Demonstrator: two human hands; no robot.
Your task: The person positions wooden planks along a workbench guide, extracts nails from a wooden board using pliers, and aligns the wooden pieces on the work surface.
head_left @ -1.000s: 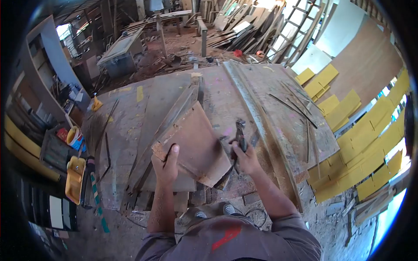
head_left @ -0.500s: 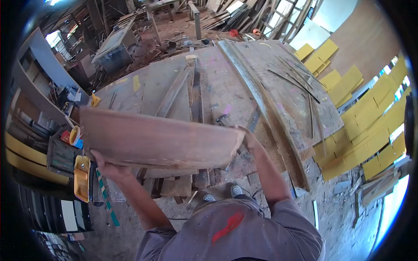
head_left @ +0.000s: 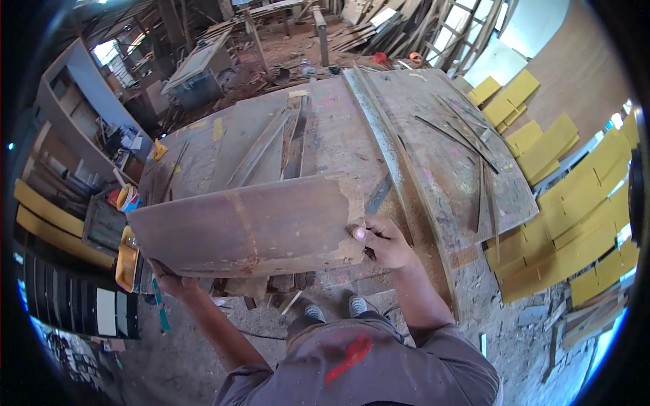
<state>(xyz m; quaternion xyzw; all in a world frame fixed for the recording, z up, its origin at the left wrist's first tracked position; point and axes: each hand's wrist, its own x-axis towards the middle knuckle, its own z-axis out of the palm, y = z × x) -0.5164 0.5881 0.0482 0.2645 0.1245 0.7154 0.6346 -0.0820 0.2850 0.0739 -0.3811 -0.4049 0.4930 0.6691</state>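
A long brown wooden board [head_left: 250,227], with a chipped, rough right end, is held up over the near side of the worktable. My left hand [head_left: 175,281] grips its lower left corner, the fingers partly hidden behind the wood. At the board's right end my right hand [head_left: 384,242] is closed on the edge, thumb on the face towards me. Beyond the board, wooden strips [head_left: 264,145] lie on the table. No pincers show in this view.
The large worktable [head_left: 332,145] bears a long dusty rail [head_left: 399,176] and thin dark strips [head_left: 455,141]. Yellow panels [head_left: 582,223] stand at the right. A yellow tray [head_left: 126,260] and a paint bucket [head_left: 127,198] are at the left. Cluttered timber lies behind.
The pincers have left my right hand, which now grips the board's right end. The board has turned from a tilted, angled pose to lie lengthwise across the view, and my left hand has moved left.
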